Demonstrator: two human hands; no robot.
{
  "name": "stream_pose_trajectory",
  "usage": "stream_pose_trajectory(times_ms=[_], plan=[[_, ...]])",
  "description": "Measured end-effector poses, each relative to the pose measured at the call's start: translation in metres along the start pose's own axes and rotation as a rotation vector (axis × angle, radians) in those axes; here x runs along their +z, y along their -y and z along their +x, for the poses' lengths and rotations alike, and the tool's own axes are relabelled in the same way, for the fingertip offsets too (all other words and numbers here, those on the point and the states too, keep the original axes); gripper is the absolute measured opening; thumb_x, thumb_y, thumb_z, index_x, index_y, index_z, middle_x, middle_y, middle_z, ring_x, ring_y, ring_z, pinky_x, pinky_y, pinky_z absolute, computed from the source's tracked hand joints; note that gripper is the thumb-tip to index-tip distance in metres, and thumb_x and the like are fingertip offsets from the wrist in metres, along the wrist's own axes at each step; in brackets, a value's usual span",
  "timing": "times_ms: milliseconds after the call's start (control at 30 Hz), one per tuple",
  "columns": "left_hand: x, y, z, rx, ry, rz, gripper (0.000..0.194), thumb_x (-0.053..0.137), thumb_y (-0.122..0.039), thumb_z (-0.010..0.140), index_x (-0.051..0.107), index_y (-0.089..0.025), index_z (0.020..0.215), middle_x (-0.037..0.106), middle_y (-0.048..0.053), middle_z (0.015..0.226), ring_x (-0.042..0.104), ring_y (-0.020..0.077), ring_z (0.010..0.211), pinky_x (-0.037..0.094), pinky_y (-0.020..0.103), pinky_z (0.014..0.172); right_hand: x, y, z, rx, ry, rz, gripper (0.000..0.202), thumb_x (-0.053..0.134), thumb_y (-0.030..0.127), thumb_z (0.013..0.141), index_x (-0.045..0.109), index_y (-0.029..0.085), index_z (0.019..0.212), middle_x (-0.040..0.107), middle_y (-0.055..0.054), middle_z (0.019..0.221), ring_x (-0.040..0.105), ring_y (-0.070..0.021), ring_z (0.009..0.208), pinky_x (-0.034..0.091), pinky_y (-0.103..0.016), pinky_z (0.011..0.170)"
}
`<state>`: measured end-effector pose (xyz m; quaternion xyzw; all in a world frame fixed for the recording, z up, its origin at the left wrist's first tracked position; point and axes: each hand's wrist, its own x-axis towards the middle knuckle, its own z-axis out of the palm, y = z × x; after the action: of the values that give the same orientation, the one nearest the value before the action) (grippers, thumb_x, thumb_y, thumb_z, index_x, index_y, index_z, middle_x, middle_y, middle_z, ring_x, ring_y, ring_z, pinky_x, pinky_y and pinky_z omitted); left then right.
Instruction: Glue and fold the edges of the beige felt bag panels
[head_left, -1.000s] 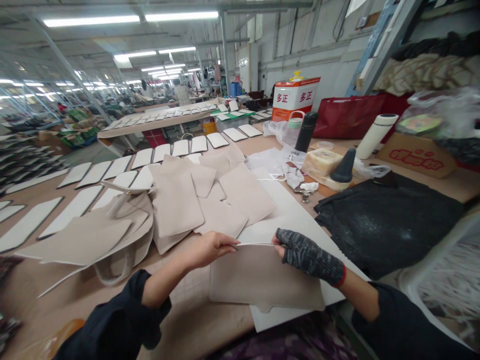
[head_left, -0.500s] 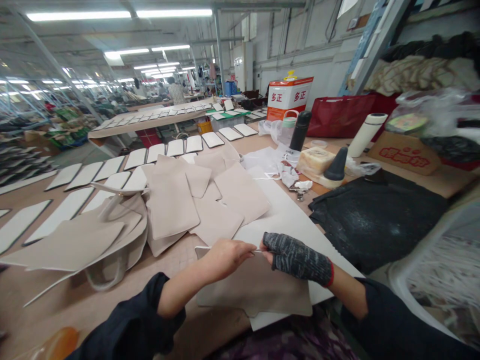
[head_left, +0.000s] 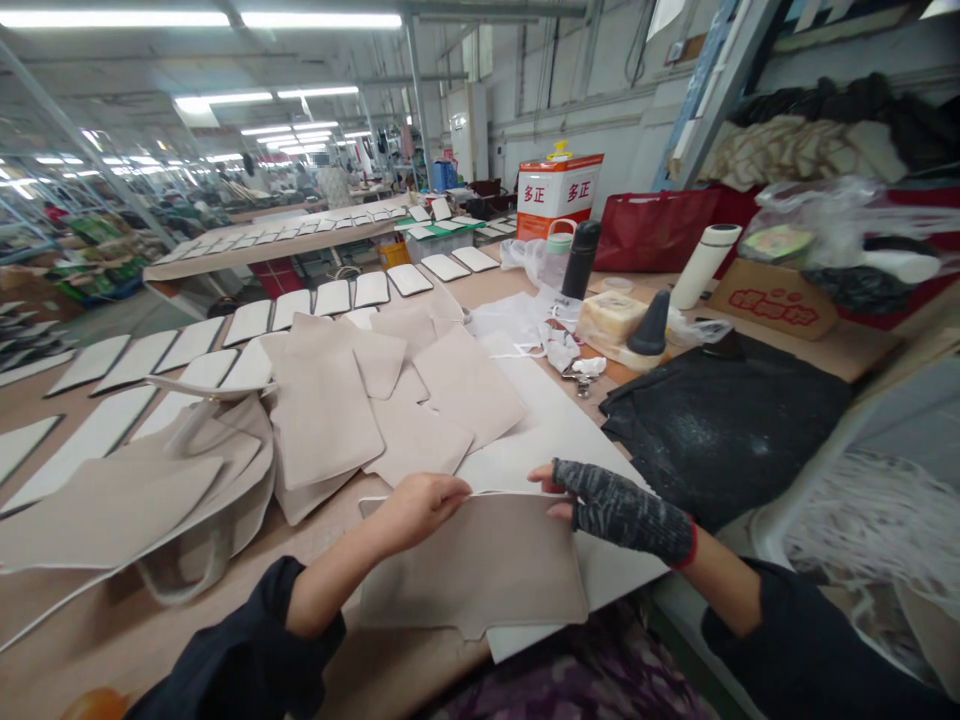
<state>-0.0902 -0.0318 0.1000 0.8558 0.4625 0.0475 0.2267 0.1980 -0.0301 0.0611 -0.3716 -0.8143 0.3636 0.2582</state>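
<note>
A beige, leather-like panel (head_left: 480, 570) lies in front of me, its white far edge raised a little. My left hand (head_left: 424, 510), bare, pinches that edge left of its middle. At the right end of the same edge is my right hand (head_left: 611, 505) in a dark grey fingerless knit glove with a red cuff. Its thumb and forefinger stand apart, one on each side of the edge. Under the panel is a white sheet (head_left: 551, 430). More beige pieces (head_left: 326, 410) are heaped just beyond my hands.
A beige bag-like piece with handles (head_left: 214, 480) lies left. White dark-edged panels (head_left: 251, 322) line the table behind. To the right are black sheets (head_left: 720, 430), a block with a black cone (head_left: 650, 325), a black flask (head_left: 581, 260) and a bin of white scraps (head_left: 862, 530).
My hands have moved apart along the panel's edge: the right has slid right and spread its fingers, the left has shifted left. The whole view has turned slightly right.
</note>
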Motion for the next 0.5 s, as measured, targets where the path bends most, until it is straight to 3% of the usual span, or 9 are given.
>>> stream_pose_trajectory(times_ms=[100, 200, 367, 500], plan=[[-0.003, -0.006, 0.003, -0.006, 0.035, -0.002, 0.028, 0.042, -0.027, 0.089, 0.067, -0.021, 0.099, 0.072, 0.003, 0.092, 0.065, 0.0155, 0.082, 0.045, 0.021, 0.073, 0.011, 0.0, 0.0, -0.065, -0.098, -0.097, 0.026, 0.053, 0.027, 0.083, 0.064, 0.016, 0.104, 0.068, -0.011, 0.101, 0.062, -0.0239, 0.096, 0.049, -0.039, 0.089], [0.0, -0.013, 0.008, 0.033, 0.047, -0.006, 0.03, 0.041, -0.028, 0.09, 0.065, -0.021, 0.107, 0.071, 0.005, 0.099, 0.065, 0.0174, 0.086, 0.046, 0.024, 0.076, 0.02, 0.0, 0.002, -0.075, -0.154, -0.128, 0.023, 0.048, 0.028, 0.087, 0.064, 0.017, 0.098, 0.069, -0.01, 0.095, 0.063, -0.0224, 0.092, 0.05, -0.039, 0.086], [0.01, -0.017, 0.018, 0.153, 0.026, -0.021, 0.031, 0.039, -0.026, 0.091, 0.064, -0.02, 0.107, 0.071, 0.006, 0.1, 0.064, 0.0174, 0.088, 0.046, 0.025, 0.078, 0.017, 0.0, 0.011, -0.041, -0.091, -0.014, 0.023, 0.049, 0.031, 0.088, 0.065, 0.017, 0.093, 0.068, -0.007, 0.089, 0.062, -0.0193, 0.085, 0.05, -0.034, 0.081], [0.011, -0.014, 0.02, 0.199, 0.075, 0.02, 0.031, 0.037, -0.024, 0.091, 0.066, -0.018, 0.1, 0.07, 0.005, 0.095, 0.063, 0.0165, 0.083, 0.045, 0.024, 0.073, 0.017, -0.003, 0.015, -0.017, -0.055, 0.045, 0.024, 0.048, 0.03, 0.088, 0.066, 0.016, 0.095, 0.069, -0.008, 0.092, 0.063, -0.0191, 0.087, 0.05, -0.033, 0.082]])
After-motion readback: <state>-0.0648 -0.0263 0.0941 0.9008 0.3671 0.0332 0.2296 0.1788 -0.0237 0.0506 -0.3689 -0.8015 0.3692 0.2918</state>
